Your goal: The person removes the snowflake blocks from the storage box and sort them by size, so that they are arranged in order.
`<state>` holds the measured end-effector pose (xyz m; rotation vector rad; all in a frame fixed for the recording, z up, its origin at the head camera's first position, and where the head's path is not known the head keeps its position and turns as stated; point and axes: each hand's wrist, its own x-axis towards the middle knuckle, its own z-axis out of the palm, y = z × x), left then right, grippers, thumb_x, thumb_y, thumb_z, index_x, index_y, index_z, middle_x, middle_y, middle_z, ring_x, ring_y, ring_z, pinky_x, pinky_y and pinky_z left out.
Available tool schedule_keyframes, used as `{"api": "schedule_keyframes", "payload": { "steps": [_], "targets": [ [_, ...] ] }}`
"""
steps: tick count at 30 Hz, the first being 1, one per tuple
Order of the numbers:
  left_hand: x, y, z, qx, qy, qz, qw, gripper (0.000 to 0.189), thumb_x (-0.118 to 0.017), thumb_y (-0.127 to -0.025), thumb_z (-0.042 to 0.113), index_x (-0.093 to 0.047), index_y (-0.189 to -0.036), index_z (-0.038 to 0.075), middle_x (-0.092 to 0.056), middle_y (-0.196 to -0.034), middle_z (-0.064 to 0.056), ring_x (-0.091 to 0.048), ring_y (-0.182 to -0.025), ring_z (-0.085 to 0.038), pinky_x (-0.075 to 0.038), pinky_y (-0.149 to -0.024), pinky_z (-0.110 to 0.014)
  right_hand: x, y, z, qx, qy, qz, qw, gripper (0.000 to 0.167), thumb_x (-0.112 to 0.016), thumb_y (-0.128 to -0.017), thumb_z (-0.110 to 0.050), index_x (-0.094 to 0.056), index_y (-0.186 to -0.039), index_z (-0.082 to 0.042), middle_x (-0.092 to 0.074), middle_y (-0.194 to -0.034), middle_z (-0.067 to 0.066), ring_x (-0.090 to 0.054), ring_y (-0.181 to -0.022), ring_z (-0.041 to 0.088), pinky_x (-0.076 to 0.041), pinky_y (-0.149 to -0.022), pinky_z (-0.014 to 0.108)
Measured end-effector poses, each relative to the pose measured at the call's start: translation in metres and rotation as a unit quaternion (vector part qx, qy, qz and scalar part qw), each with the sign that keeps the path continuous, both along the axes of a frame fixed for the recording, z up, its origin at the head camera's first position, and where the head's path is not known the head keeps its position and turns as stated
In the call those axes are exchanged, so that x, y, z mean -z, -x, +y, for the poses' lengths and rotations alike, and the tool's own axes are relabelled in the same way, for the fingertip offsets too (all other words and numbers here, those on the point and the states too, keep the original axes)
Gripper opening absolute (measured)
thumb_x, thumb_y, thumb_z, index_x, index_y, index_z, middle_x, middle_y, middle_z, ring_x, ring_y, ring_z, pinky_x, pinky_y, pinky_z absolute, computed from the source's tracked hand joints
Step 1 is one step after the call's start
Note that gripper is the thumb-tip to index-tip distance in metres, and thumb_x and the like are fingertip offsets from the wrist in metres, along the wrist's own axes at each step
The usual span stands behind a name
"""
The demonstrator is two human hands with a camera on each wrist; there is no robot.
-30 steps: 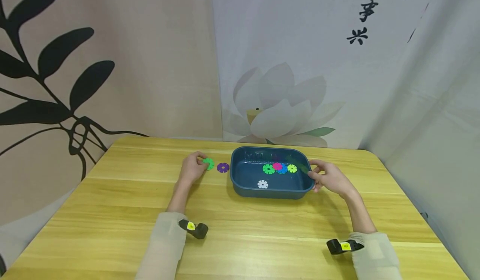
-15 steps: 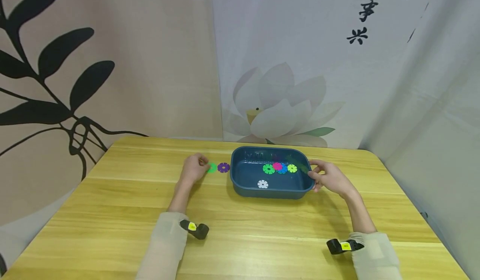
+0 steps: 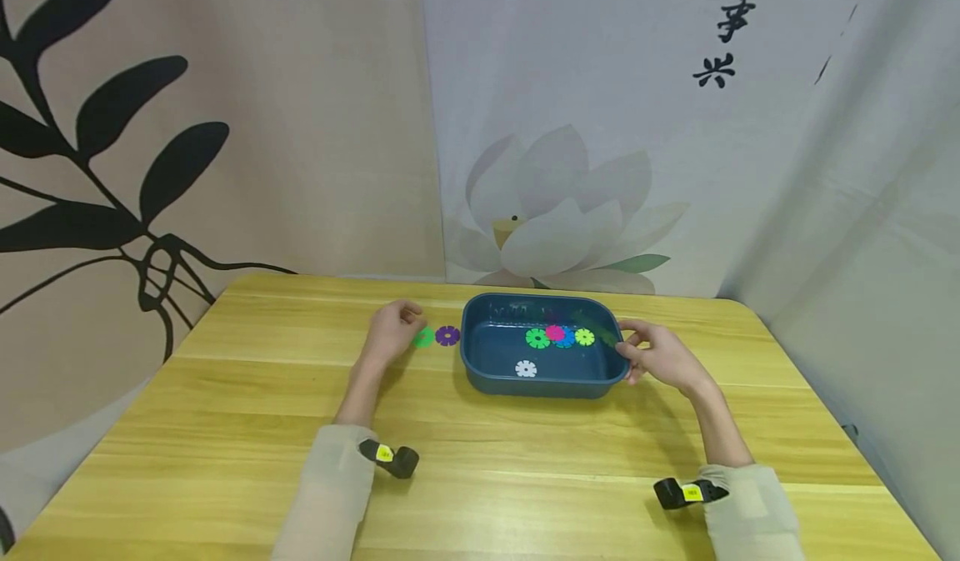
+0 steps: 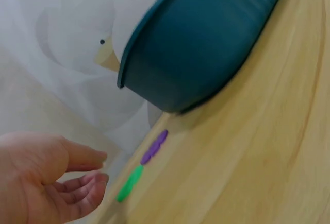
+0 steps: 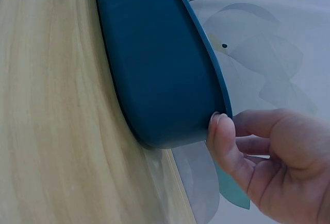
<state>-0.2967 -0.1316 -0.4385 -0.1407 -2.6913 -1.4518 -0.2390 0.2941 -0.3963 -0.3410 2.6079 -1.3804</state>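
Left fingers [image 4: 85, 157] loose by a green disc [image 4: 130, 184], right fingers [image 5: 258, 122] on the tub [image 3: 540, 388]

The fingers of the left hand [image 3: 392, 332] are loosely bent, with a gap between thumb and forefinger; they hold nothing. The hand hovers near the green disc, which lies flat to the left of the tub. A purple disc [image 3: 447, 336] lies between that green disc and the tub, nearer the tub; whether the two discs touch cannot be told.

The right hand [image 3: 660, 357] is at the tub's right end. Its thumb [image 5: 224, 139] presses the outer wall just under the rim, and the forefinger comes over from the other side, so the rim is pinched between them.

The tub stands upright on the table [image 3: 525, 478]. Inside it, a second green disc [image 3: 537, 340], a pink disc [image 3: 554, 333], a blue disc [image 3: 567, 340] and a yellow disc [image 3: 584, 338] lie close together, the pink one partly over the blue. A white disc [image 3: 526, 369] lies apart from them, near the tub's front wall.

Behind the tub hangs a curtain [image 3: 337, 127] printed with a pale lotus [image 3: 562, 227]. In front of the tub, to either side, each sleeve [image 3: 322, 494] has a black camera [image 3: 388, 458] at its cuff.
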Motion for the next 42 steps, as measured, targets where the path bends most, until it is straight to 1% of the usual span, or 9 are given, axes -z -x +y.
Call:
{"api": "schedule_keyframes", "payload": {
  "steps": [4, 9, 14, 20, 24, 30, 35, 39, 42],
  "targets": [
    [-0.010, -0.002, 0.008, 0.012, -0.011, 0.012, 0.9998, 0.027, -0.066, -0.097, 0.009, -0.064, -0.118, -0.007, -0.065, -0.104, -0.020, -0.063, -0.096, -0.033, -0.054, -0.085, -0.043, 0.000, 0.000, 0.000, -0.001, 0.004, -0.002, 1.0000, 0.055, -0.056, -0.102, -0.006, -0.032, -0.148, 0.015, -0.059, -0.102, 0.026, -0.069, -0.063, 0.035, -0.060, -0.067, 0.039],
    [-0.020, -0.004, 0.020, 0.020, -0.023, 0.037, 0.9989, 0.024, -0.067, -0.097, 0.012, -0.067, -0.114, -0.005, -0.066, -0.101, -0.018, -0.063, -0.094, -0.032, -0.053, -0.084, -0.041, 0.000, 0.000, 0.000, -0.001, 0.007, -0.004, 1.0000, 0.055, -0.055, -0.103, -0.006, -0.031, -0.148, 0.015, -0.059, -0.102, 0.025, -0.069, -0.063, 0.035, -0.060, -0.067, 0.040],
    [-0.028, -0.008, 0.033, 0.027, -0.056, 0.058, 0.9963, 0.020, -0.068, -0.096, 0.011, -0.068, -0.110, -0.004, -0.066, -0.096, -0.015, -0.066, -0.091, -0.030, -0.054, -0.083, -0.040, -0.001, 0.000, -0.001, 0.000, 0.004, -0.004, 1.0000, 0.055, -0.055, -0.103, -0.006, -0.031, -0.148, 0.015, -0.058, -0.102, 0.025, -0.069, -0.064, 0.035, -0.060, -0.068, 0.038],
    [-0.038, -0.015, 0.047, 0.038, -0.073, 0.073, 0.9939, 0.017, -0.067, -0.096, 0.010, -0.069, -0.108, -0.002, -0.066, -0.094, -0.013, -0.067, -0.090, -0.029, -0.055, -0.085, -0.039, 0.000, 0.001, -0.002, -0.002, 0.003, -0.004, 1.0000, 0.055, -0.055, -0.103, -0.006, -0.031, -0.148, 0.015, -0.058, -0.102, 0.025, -0.069, -0.065, 0.037, -0.060, -0.068, 0.039],
    [-0.045, -0.020, 0.057, 0.048, -0.084, 0.077, 0.9924, 0.016, -0.068, -0.097, 0.011, -0.070, -0.107, -0.001, -0.067, -0.094, -0.013, -0.066, -0.089, -0.028, -0.054, -0.084, -0.039, 0.002, 0.001, 0.000, -0.005, 0.004, -0.002, 1.0000, 0.055, -0.055, -0.103, -0.007, -0.031, -0.148, 0.014, -0.058, -0.102, 0.024, -0.069, -0.066, 0.038, -0.060, -0.069, 0.040],
    [-0.049, -0.025, 0.071, 0.062, -0.091, 0.087, 0.9902, 0.014, -0.068, -0.097, 0.010, -0.071, -0.107, 0.000, -0.067, -0.095, -0.012, -0.064, -0.088, -0.027, -0.055, -0.083, -0.038, 0.006, 0.001, 0.005, -0.008, 0.016, 0.003, 0.9998, 0.056, -0.055, -0.103, -0.007, -0.031, -0.149, 0.014, -0.056, -0.102, 0.027, -0.068, -0.065, 0.039, -0.060, -0.069, 0.041],
    [-0.052, -0.030, 0.083, 0.080, -0.081, 0.092, 0.9892, 0.012, -0.068, -0.096, 0.009, -0.070, -0.105, 0.001, -0.065, -0.092, -0.009, -0.063, -0.084, -0.025, -0.055, -0.079, -0.036, 0.008, 0.000, 0.007, -0.011, 0.023, 0.003, 0.9997, 0.056, -0.056, -0.103, -0.008, -0.031, -0.149, 0.013, -0.056, -0.101, 0.025, -0.068, -0.064, 0.038, -0.060, -0.069, 0.039],
    [-0.050, -0.032, 0.092, 0.098, -0.069, 0.099, 0.9879, 0.011, -0.069, -0.096, 0.009, -0.070, -0.104, 0.003, -0.065, -0.090, -0.007, -0.062, -0.080, -0.020, -0.054, -0.077, -0.032, 0.008, -0.001, 0.007, -0.010, 0.023, 0.004, 0.9997, 0.056, -0.057, -0.103, -0.008, -0.032, -0.149, 0.013, -0.056, -0.099, 0.023, -0.068, -0.064, 0.037, -0.060, -0.070, 0.037],
    [-0.049, -0.035, 0.099, 0.114, -0.071, 0.099, 0.9859, 0.011, -0.068, -0.097, 0.009, -0.069, -0.105, 0.002, -0.065, -0.090, -0.007, -0.063, -0.080, -0.020, -0.054, -0.076, -0.031, 0.008, -0.001, 0.006, -0.010, 0.025, 0.004, 0.9996, 0.057, -0.057, -0.103, -0.008, -0.032, -0.149, 0.013, -0.056, -0.099, 0.023, -0.068, -0.064, 0.037, -0.059, -0.070, 0.036]
  ]
}}
